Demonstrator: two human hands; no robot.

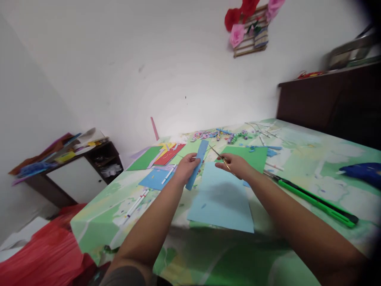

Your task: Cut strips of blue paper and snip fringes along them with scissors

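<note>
My left hand (187, 167) is closed on a long blue paper strip (197, 163), holding it upright-tilted above the table. My right hand (234, 164) is closed around a thin gold-coloured pair of scissors (218, 155), whose tips point up-left toward the strip. Under both hands lies a large light-blue sheet (222, 202) on the green patterned tablecloth (208, 254).
Green sheets (251, 155), red and yellow papers (168, 154) and a blue sheet (154, 178) lie further back. Small rolled paper pieces (226, 137) are scattered at the far edge. A green utility knife (315, 201) and a blue glue gun (361, 172) lie right. Dark cabinet (333, 99) stands behind.
</note>
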